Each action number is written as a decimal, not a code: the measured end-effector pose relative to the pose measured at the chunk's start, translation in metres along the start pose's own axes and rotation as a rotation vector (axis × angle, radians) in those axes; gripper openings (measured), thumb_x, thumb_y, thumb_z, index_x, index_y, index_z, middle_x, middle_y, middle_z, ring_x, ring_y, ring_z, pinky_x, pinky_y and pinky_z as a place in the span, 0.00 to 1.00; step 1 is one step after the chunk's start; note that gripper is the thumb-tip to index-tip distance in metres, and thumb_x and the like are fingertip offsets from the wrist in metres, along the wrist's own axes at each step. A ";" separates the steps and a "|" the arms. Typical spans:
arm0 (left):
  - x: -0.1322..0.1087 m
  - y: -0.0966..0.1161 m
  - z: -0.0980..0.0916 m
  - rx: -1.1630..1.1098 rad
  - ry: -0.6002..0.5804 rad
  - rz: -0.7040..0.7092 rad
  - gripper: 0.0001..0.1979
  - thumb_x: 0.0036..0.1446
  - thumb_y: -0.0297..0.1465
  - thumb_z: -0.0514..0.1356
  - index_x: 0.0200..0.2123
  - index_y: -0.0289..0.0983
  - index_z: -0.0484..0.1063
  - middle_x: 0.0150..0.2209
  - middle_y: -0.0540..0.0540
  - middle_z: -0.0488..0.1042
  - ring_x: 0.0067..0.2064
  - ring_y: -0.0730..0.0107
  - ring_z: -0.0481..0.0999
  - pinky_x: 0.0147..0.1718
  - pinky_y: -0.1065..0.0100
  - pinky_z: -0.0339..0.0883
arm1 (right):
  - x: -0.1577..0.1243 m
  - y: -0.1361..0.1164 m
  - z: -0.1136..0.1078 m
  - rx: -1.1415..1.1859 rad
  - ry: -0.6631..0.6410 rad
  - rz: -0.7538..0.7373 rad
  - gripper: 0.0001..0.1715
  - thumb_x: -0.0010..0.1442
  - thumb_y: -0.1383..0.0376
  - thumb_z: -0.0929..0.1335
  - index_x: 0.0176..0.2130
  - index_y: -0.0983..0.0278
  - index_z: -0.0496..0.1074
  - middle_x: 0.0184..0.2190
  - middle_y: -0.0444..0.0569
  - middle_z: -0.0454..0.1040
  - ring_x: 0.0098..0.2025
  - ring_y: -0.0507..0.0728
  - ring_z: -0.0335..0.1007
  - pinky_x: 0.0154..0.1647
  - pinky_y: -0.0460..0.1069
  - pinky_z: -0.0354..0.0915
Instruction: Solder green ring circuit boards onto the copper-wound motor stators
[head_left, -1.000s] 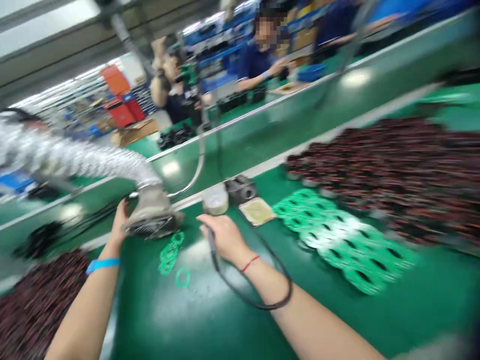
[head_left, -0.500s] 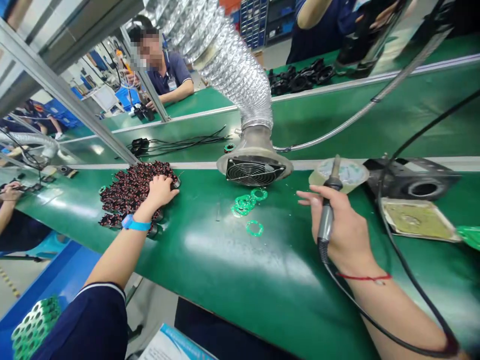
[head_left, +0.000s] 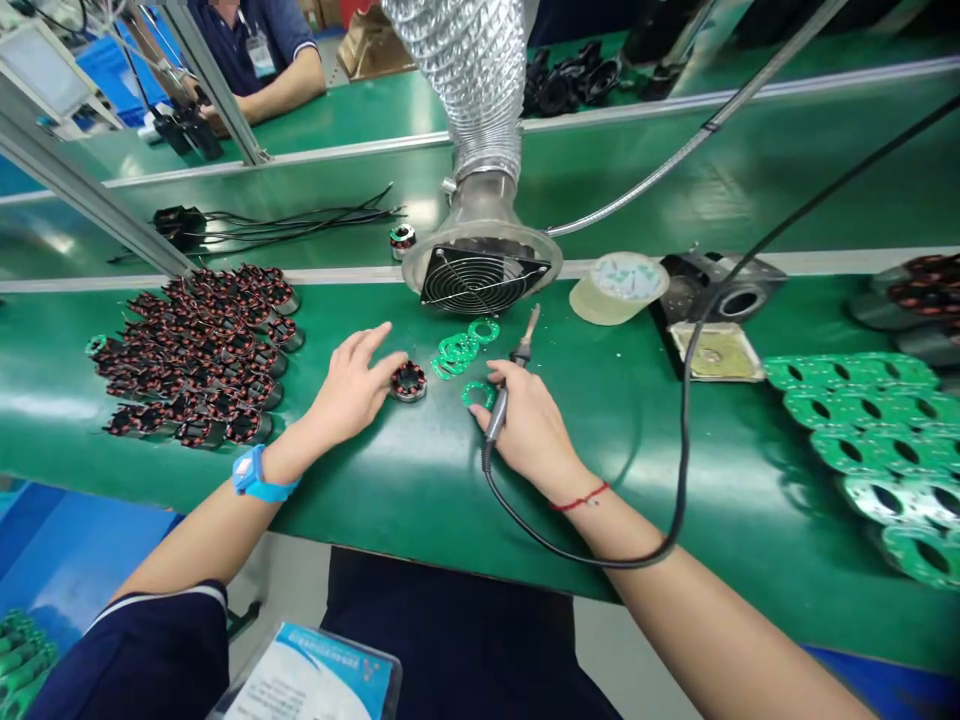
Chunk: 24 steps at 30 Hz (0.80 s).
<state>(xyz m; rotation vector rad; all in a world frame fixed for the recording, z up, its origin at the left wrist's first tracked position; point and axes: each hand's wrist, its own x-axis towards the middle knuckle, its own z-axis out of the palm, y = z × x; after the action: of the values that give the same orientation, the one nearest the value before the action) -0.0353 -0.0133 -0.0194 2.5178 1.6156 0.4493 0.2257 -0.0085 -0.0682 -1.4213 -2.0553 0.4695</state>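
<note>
My left hand point(head_left: 352, 385) rests on the green bench with fingers around a small copper-wound stator point(head_left: 409, 381), thumb and fingers touching its left side. My right hand point(head_left: 529, 425) is closed around a soldering iron point(head_left: 510, 385), its tip pointing up toward the fan. A single green ring board point(head_left: 476, 394) lies just left of my right hand's fingers. A small cluster of green ring boards point(head_left: 461, 348) lies behind it. The iron's black cable point(head_left: 682, 420) loops off to the right.
A fume extractor fan point(head_left: 480, 275) on a silver duct stands behind my hands. A pile of stators point(head_left: 199, 355) lies left; panels of green ring boards point(head_left: 870, 430) lie right. A tape roll point(head_left: 619, 287), an iron stand point(head_left: 724, 290) and a sponge tray point(head_left: 716, 352) sit behind. A person sits across the line.
My left hand came from the stator pile to the middle with one stator. My right hand lowered the soldering iron toward the single green ring. The view tilted down.
</note>
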 end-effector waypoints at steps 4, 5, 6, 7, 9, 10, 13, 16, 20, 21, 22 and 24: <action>-0.007 0.007 0.020 -0.179 -0.024 -0.200 0.32 0.53 0.32 0.64 0.59 0.35 0.57 0.60 0.34 0.61 0.60 0.46 0.61 0.58 0.44 0.58 | 0.004 0.001 0.006 -0.103 0.009 -0.056 0.25 0.60 0.61 0.67 0.56 0.64 0.64 0.41 0.57 0.74 0.42 0.66 0.68 0.43 0.61 0.67; -0.006 0.010 0.025 -0.192 -0.037 -0.242 0.32 0.52 0.35 0.66 0.57 0.35 0.58 0.57 0.34 0.64 0.58 0.46 0.63 0.56 0.45 0.59 | 0.005 0.001 0.007 -0.138 0.012 -0.046 0.24 0.61 0.60 0.67 0.55 0.64 0.65 0.40 0.57 0.74 0.41 0.66 0.67 0.42 0.60 0.66; -0.002 0.014 0.029 -0.194 -0.039 -0.278 0.31 0.52 0.37 0.67 0.56 0.35 0.59 0.55 0.35 0.66 0.56 0.47 0.64 0.55 0.45 0.59 | 0.006 0.000 0.008 -0.173 0.013 -0.032 0.24 0.61 0.58 0.67 0.55 0.65 0.66 0.38 0.57 0.74 0.40 0.66 0.67 0.42 0.60 0.65; 0.002 0.016 0.032 -0.195 -0.031 -0.306 0.29 0.52 0.38 0.67 0.54 0.35 0.61 0.53 0.36 0.67 0.55 0.47 0.65 0.55 0.45 0.59 | 0.006 -0.001 0.008 -0.199 0.013 -0.022 0.25 0.62 0.56 0.67 0.54 0.66 0.66 0.37 0.57 0.73 0.39 0.66 0.67 0.41 0.60 0.65; 0.013 0.019 0.034 -0.251 -0.010 -0.308 0.25 0.53 0.37 0.67 0.50 0.36 0.63 0.50 0.38 0.69 0.53 0.49 0.66 0.54 0.48 0.60 | 0.006 -0.002 0.007 -0.202 0.014 -0.035 0.26 0.61 0.56 0.67 0.54 0.66 0.66 0.38 0.58 0.73 0.40 0.66 0.66 0.42 0.60 0.64; 0.018 0.019 0.033 -0.314 -0.013 -0.275 0.24 0.53 0.36 0.67 0.50 0.36 0.63 0.50 0.39 0.70 0.52 0.51 0.67 0.54 0.49 0.61 | 0.005 -0.003 0.006 -0.176 0.015 -0.056 0.25 0.60 0.57 0.68 0.55 0.65 0.66 0.40 0.58 0.73 0.42 0.67 0.66 0.43 0.60 0.64; 0.028 0.016 0.023 -0.588 -0.063 -0.115 0.26 0.54 0.35 0.65 0.53 0.36 0.60 0.52 0.40 0.68 0.54 0.56 0.69 0.55 0.55 0.63 | 0.002 -0.003 0.003 -0.043 -0.031 -0.128 0.25 0.58 0.66 0.66 0.56 0.63 0.64 0.43 0.56 0.73 0.46 0.65 0.66 0.46 0.59 0.64; 0.034 0.014 0.006 -0.697 -0.166 -0.041 0.26 0.53 0.34 0.64 0.53 0.36 0.60 0.52 0.41 0.68 0.53 0.59 0.71 0.53 0.59 0.66 | 0.001 -0.004 0.002 0.001 -0.102 -0.118 0.25 0.59 0.70 0.64 0.56 0.63 0.65 0.44 0.56 0.74 0.47 0.65 0.67 0.46 0.59 0.65; 0.039 0.020 -0.009 -0.483 -0.377 0.085 0.22 0.51 0.31 0.63 0.50 0.37 0.66 0.47 0.44 0.72 0.48 0.59 0.72 0.50 0.59 0.67 | 0.003 -0.006 0.002 -0.070 -0.045 -0.020 0.23 0.61 0.65 0.66 0.55 0.63 0.67 0.42 0.56 0.76 0.45 0.66 0.68 0.44 0.60 0.66; 0.039 0.022 -0.010 -0.435 -0.405 0.136 0.21 0.52 0.31 0.62 0.51 0.37 0.67 0.48 0.44 0.73 0.49 0.58 0.71 0.51 0.58 0.66 | 0.003 -0.006 0.000 -0.064 -0.019 -0.013 0.23 0.61 0.64 0.66 0.55 0.63 0.67 0.43 0.56 0.76 0.45 0.66 0.68 0.44 0.60 0.66; 0.039 0.024 -0.008 -0.394 -0.417 0.181 0.21 0.54 0.31 0.61 0.52 0.37 0.67 0.49 0.44 0.73 0.50 0.57 0.70 0.52 0.57 0.65 | 0.002 -0.006 -0.004 -0.045 0.010 -0.016 0.22 0.62 0.64 0.65 0.56 0.63 0.67 0.44 0.56 0.76 0.45 0.66 0.69 0.44 0.60 0.67; 0.037 0.028 -0.002 -0.330 -0.405 0.233 0.23 0.57 0.32 0.60 0.56 0.37 0.65 0.52 0.42 0.72 0.54 0.54 0.68 0.57 0.53 0.61 | -0.003 -0.005 -0.014 0.018 0.067 -0.042 0.22 0.65 0.64 0.62 0.58 0.63 0.66 0.45 0.55 0.78 0.45 0.64 0.72 0.45 0.60 0.68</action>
<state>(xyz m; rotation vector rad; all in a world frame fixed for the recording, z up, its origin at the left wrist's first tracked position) 0.0031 0.0079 -0.0038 2.3552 1.0196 0.1868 0.2318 -0.0140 -0.0547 -1.3623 -2.0186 0.4157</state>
